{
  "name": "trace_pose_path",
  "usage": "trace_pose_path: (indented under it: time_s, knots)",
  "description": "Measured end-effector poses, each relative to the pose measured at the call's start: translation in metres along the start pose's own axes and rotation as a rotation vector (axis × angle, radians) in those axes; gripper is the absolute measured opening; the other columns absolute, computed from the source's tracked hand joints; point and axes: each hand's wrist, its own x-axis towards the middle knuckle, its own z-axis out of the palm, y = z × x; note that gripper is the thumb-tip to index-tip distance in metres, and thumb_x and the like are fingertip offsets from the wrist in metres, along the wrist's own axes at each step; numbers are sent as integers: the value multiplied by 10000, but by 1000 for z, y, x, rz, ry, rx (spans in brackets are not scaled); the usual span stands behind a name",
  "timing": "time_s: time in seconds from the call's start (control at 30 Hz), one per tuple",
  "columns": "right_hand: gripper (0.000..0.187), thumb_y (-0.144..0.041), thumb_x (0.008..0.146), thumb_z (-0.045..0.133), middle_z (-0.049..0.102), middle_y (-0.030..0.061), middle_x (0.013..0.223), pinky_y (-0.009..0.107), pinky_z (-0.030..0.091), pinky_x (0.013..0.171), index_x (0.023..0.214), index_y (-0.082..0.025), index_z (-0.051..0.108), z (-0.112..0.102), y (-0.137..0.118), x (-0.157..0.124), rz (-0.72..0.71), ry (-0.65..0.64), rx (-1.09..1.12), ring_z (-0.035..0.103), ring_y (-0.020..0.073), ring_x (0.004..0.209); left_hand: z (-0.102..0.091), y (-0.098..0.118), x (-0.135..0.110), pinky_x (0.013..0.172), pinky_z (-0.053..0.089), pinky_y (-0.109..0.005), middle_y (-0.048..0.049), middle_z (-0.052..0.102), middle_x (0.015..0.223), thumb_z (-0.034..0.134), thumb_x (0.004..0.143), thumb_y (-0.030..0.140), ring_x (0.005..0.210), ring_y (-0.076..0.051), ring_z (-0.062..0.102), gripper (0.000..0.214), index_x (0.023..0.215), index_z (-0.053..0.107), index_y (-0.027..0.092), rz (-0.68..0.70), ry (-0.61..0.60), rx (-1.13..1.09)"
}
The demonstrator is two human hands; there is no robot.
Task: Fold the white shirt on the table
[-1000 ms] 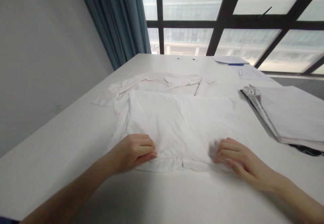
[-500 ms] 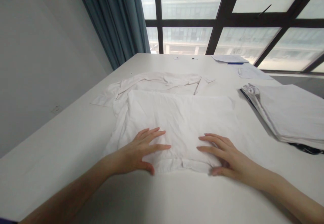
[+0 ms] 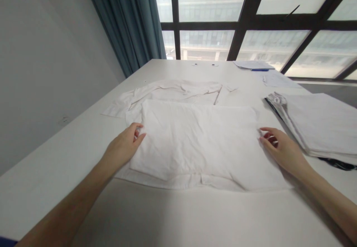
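Note:
A white shirt [image 3: 192, 139] lies partly folded on the white table, its body doubled over and lightly creased. Its sleeves and upper part stretch out flat beyond the fold. My left hand [image 3: 124, 146] is at the shirt's left edge, thumb and fingers closed in a pinch on the cloth. On the opposite side, my right hand [image 3: 286, 150] pinches the right edge, where a bit of fabric is raised between thumb and forefinger. The hem with a small slit faces me along the near side.
To the right lies a stack of folded white garments [image 3: 323, 122] with something dark beneath. Papers [image 3: 252, 64] and a blue pen [image 3: 260, 70] are at the table's far right. A blue curtain [image 3: 129, 23] and windows [image 3: 206, 44] stand behind the table [image 3: 178, 217].
Both hands have moved outward and away from me, from lying spread on the middle of the shirt to its left and right edges. Their fingers have closed on the cloth.

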Motion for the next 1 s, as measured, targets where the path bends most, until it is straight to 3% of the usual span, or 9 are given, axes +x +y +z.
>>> trace_pose_path:
  time_s: [0.13,0.33,0.57,0.63,0.73,0.8,0.93,1.0]
  knots:
    - [503,-543,836,467,637,64,773,353,444,618,1166,-178,570,-6,-13,-3,54,-13,-39,580,211,625,-6,7,-3,564,344,-273,28,527,679,430,893,474,606,-196,554,401,1205,475,227,-46,-32,-10]
    - [565,-648,756,522,692,90,833,328,421,548,1101,-204,582,-13,-12,1,182,-26,39,622,220,612,-8,5,-2,573,356,-274,39,496,641,449,855,491,579,-194,542,430,1190,475,221,-27,-46,-41]
    - [575,-687,728,529,597,4,561,282,311,419,1042,-210,593,-17,-13,3,296,-162,167,434,146,415,-1,1,2,648,448,-286,-27,601,895,523,797,492,661,-169,579,438,1128,503,206,-44,35,-205]
    - [584,-664,733,541,605,14,587,279,307,393,1088,-202,588,-18,-16,2,330,-170,233,422,143,407,2,-2,4,689,480,-303,-59,608,1002,553,780,484,703,-169,601,468,1149,499,202,-62,38,-313]
    - [605,-609,729,583,677,69,813,279,327,356,1183,-209,556,-18,-17,2,389,-116,316,435,130,407,3,-5,7,710,499,-314,-81,604,1066,600,749,474,757,-177,621,521,1184,492,208,-85,17,-495]
    - [602,-581,733,602,677,72,867,268,323,339,1210,-218,548,-18,-17,1,401,-97,356,433,117,405,2,-4,9,658,484,-292,-61,607,979,628,726,470,727,-173,604,538,1180,500,212,-105,-3,-561]
    - [587,-594,740,599,467,-47,506,231,267,336,1166,-191,606,-18,-18,2,408,-111,399,370,115,383,-4,3,8,516,363,-224,61,429,660,638,687,442,536,-121,456,530,1143,507,207,-127,-49,-587]
    - [605,-609,730,607,393,-67,465,233,275,350,1150,-176,630,-19,-19,2,425,-118,399,377,124,396,-6,5,7,485,303,-209,88,342,618,633,676,436,491,-102,382,540,1143,495,201,-115,-67,-587]
